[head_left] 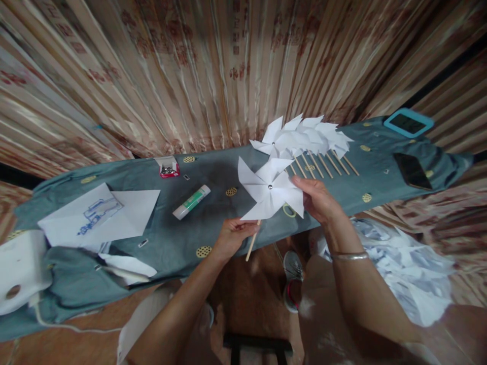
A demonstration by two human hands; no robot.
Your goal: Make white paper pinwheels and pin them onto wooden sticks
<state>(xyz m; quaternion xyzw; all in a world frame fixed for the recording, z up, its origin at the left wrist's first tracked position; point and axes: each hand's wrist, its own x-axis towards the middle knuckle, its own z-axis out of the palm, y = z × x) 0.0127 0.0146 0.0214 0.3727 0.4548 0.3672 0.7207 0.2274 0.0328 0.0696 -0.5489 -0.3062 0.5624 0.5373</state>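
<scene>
A white paper pinwheel [262, 191] with a shiny pin at its centre is held over the near side of the table. My left hand [234, 237] pinches its wooden stick [251, 246] just below the paper blades. At the pinwheel's right side, my right hand [318, 196] has its fingers closed on a blade edge; the fingertips are partly hidden behind the paper. Behind it lies an overlapping row of several white pinwheels [304, 136], their sticks pointing toward me. Left of my hands is a glue stick [192, 202] with a green label.
The long table has a grey-green cloth [216, 165]. On its left are a small red box of metal pins [168, 168], paper sheets [131, 213] and a white device [23, 271] with a cord. A phone [413, 171] and blue-framed clock [408, 122] lie right. A bag of white paper [411, 274] stands below.
</scene>
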